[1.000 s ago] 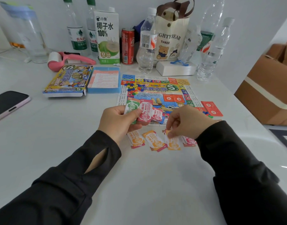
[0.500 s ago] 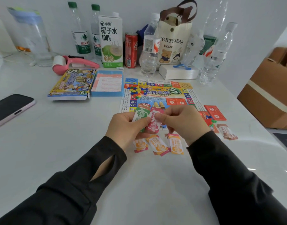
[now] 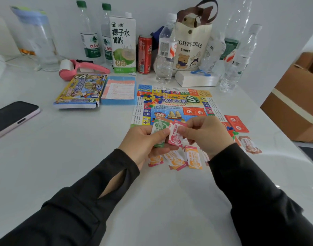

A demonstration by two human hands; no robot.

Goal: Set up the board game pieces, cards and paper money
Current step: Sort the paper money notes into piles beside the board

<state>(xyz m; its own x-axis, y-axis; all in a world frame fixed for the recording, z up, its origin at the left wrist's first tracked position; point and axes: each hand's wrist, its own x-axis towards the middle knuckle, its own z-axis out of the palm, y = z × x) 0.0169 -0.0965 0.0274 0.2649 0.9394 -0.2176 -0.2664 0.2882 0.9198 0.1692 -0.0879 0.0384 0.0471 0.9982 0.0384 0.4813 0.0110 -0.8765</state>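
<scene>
A pink note (image 3: 176, 134) of paper money is pinched near its top edge between the thumb and forefinger of the right hand (image 3: 207, 134); the remaining fingers of that hand are curled loosely behind. The same note is held, along with a green note (image 3: 159, 128) overlapped on its left, in the left hand (image 3: 143, 144), whose thumb is pressed across the front of the notes while its other fingers are curled beneath them. Both notes are raised over the near edge of the game board (image 3: 171, 102), which is spread flat on the white table (image 3: 63, 148).

Under the hands, orange notes (image 3: 193, 158) are laid out in a row on the table, partly hidden by the wrists. A brown note (image 3: 249, 144) is placed apart to the right, near a stack of red cards (image 3: 238, 123) that is set at the board's right edge. A heap of small coloured pieces (image 3: 149, 99) is seen on the far left part of the board.

To the left of the board, a blue-backed sheet (image 3: 119, 90) and the game box (image 3: 81, 91) are laid side by side, and a phone (image 3: 10, 118) is placed face up near the table's left edge. Along the wall are lined water bottles, a coconut water carton (image 3: 123, 45), a red can (image 3: 145, 54) and a bear-printed tote bag (image 3: 193, 47). A cardboard box (image 3: 294, 100) is seen beyond the table's right side.
</scene>
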